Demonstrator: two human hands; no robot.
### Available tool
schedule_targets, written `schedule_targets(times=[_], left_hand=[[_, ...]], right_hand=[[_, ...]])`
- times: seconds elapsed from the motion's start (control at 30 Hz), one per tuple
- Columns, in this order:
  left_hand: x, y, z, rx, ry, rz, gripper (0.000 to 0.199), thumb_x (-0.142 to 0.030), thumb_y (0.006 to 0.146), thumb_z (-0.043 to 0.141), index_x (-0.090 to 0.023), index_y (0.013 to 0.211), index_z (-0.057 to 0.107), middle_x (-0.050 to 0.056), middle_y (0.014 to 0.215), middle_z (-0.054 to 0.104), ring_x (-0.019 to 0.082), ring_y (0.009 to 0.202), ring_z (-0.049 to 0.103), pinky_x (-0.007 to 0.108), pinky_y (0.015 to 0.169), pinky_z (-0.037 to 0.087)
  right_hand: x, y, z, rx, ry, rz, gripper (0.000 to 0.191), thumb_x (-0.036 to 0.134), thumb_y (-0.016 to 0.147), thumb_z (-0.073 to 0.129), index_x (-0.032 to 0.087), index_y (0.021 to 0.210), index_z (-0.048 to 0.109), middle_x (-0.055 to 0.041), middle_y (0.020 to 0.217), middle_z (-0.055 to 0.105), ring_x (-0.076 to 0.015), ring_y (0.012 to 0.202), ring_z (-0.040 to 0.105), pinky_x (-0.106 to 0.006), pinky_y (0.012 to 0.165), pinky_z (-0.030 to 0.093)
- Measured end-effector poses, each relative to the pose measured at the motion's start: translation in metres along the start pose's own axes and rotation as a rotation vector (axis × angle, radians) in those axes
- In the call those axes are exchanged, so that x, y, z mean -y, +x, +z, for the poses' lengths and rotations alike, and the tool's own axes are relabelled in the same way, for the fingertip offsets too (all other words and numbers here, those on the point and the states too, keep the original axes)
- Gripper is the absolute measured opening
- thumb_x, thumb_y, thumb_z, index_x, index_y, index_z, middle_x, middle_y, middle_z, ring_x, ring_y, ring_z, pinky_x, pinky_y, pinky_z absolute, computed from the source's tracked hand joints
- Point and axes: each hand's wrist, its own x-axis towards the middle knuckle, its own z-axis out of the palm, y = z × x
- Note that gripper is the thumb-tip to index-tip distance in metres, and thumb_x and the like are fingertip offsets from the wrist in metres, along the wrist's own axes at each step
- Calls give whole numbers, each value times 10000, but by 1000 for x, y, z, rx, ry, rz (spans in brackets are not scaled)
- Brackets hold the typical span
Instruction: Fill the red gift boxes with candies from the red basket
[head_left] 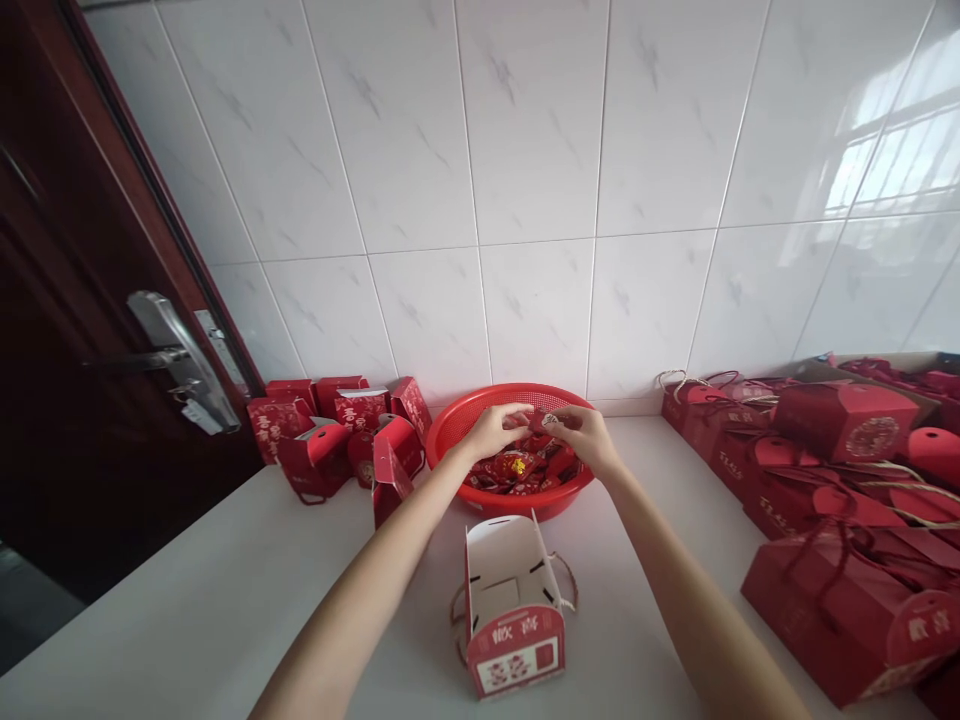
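Note:
Over the red plastic basket (510,392), my left hand (495,432) and my right hand (586,438) face each other with fingers closed on a small red packet (545,422). Its exact kind is too small to make out. Beneath my hands, the basket holds a heap of red-wrapped pieces (525,475), one with a bright yellow mark. Between my forearms stands a red-and-white gift box (517,640), its top open and its pale inside bare. Rope handles hang at both its sides.
Several small red boxes (315,460) stand left of the basket, some with lids up. Many larger red gift boxes (847,610) crowd the right side of the white table (225,600). Behind is a tiled wall (420,180); a dark door (60,250) is at left.

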Motion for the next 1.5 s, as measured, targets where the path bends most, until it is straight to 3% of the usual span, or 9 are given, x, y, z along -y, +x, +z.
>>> schedule_targets(times=[0.13,0.3,0.4,0.5,0.7,0.87,1.17,1.4,1.5], left_hand=[[4,-2,4,119,118,-67,370,-244,757,774,-167,1119,745,83,898,758,252,843,702,335,771,537],[-9,5,15,208,183,-6,310,-228,722,781,-261,1030,776,37,948,754,238,891,687,301,823,492],[-13,11,21,214,189,13,88,-192,711,760,-253,770,782,15,803,748,218,810,687,272,784,486],[-11,14,21,161,182,5,121,-163,735,711,-231,641,745,9,678,728,208,721,682,284,767,492],[-9,13,12,-78,77,10,153,-128,776,626,-180,838,755,41,876,775,218,890,697,325,867,525],[-12,12,9,-149,-39,54,156,-139,802,592,-147,916,698,62,968,749,191,905,691,321,869,545],[-13,9,10,-136,-112,102,269,-148,853,603,-167,1117,647,91,1186,705,203,1074,663,323,940,533],[-10,9,7,-101,-79,28,383,-185,857,585,-175,1238,624,95,1192,703,212,1089,656,322,936,528],[-5,8,5,7,-23,-55,299,-171,828,562,-177,1092,701,68,1044,749,200,969,692,289,852,540]], right_hand=[[-1,1,0,-201,157,55,367,435,584,807,198,765,593,-6,664,651,-183,651,633,-310,630,512],[1,2,1,-246,249,88,403,455,626,758,224,811,484,3,730,664,-204,685,698,-338,676,550],[3,2,1,-268,321,94,414,444,618,758,222,866,512,-15,786,703,-221,721,715,-357,698,565],[5,2,0,-271,364,96,437,423,598,768,213,930,576,-26,819,729,-223,733,712,-365,722,567],[5,2,-3,-241,362,92,376,494,613,763,210,790,590,-45,816,734,-225,753,689,-346,702,551],[10,-2,-4,-153,332,83,403,513,600,787,192,788,630,-45,820,732,-211,772,668,-318,699,530],[16,-5,-6,45,279,151,408,488,620,792,202,812,574,-4,795,717,-162,713,649,-279,677,499],[12,-2,-5,-7,316,166,404,463,600,815,198,798,583,-2,752,696,-166,673,649,-294,649,517],[11,-1,-4,-84,381,198,365,434,629,803,196,826,608,-8,791,695,-165,683,656,-299,645,546]])
